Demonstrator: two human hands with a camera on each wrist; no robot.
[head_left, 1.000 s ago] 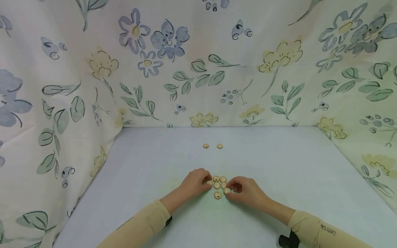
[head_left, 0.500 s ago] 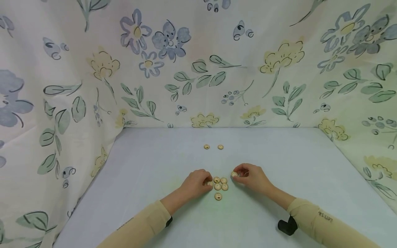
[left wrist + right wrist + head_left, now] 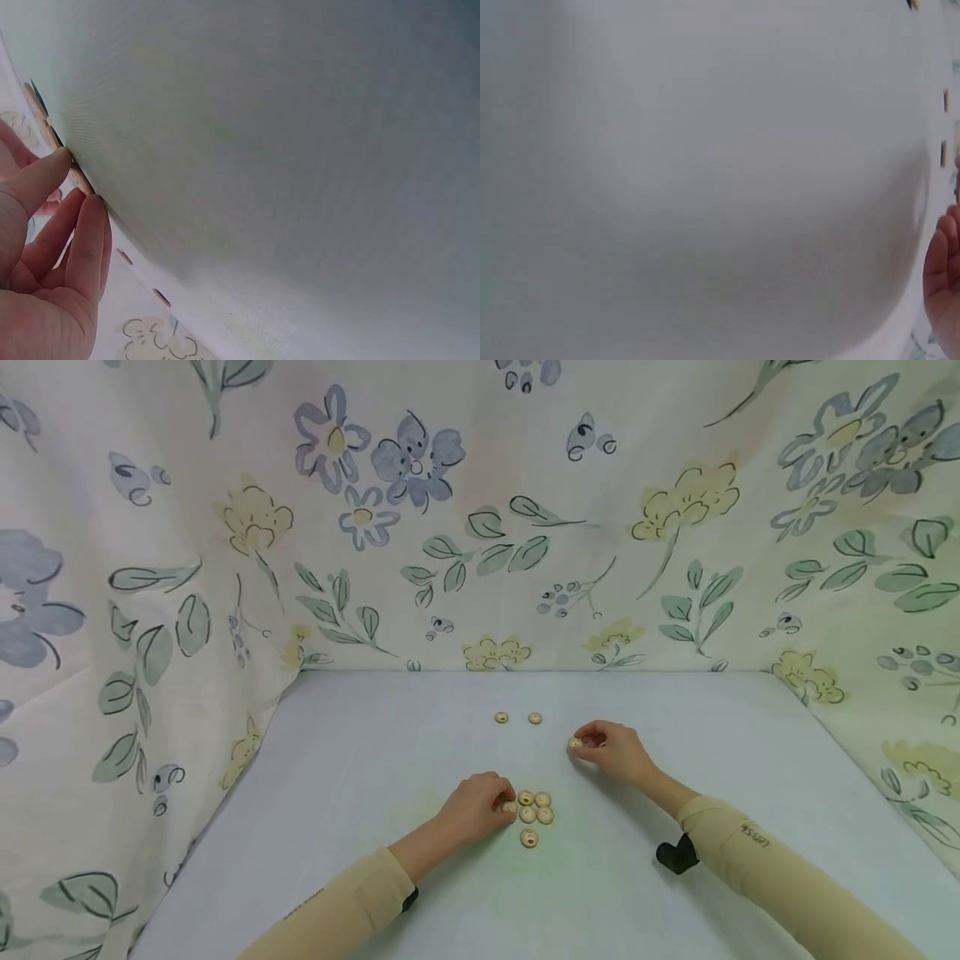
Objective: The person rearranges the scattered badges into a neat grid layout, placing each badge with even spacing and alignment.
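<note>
Right of centre in the head view, the right hand (image 3: 611, 750) pinches a small, round, tan, wooden-looking disc (image 3: 575, 743) between thumb and fingertips, parted only enough to take it; whether the disc touches the pale, smooth tabletop (image 3: 360, 735) cannot be told. Lower and nearer the middle of the frame, the left hand (image 3: 480, 806) has thumb and fingers drawn close on a second tan disc (image 3: 509, 807), just beside a close-set block of four tan discs (image 3: 527, 814). A lone tan disc with dark face-like marks (image 3: 529, 838) lies just below that block, and above, in the upper middle of the tabletop, a spaced pair of tan discs (image 3: 501, 717) lies well apart from the block. The step in hand looks to be placing discs one by one, the right hand's disc probably meant for a row with the pair. The next move seems to call for bringing it level with them at a like spacing, laying it flat and easing the pinch without nudging it.
</note>
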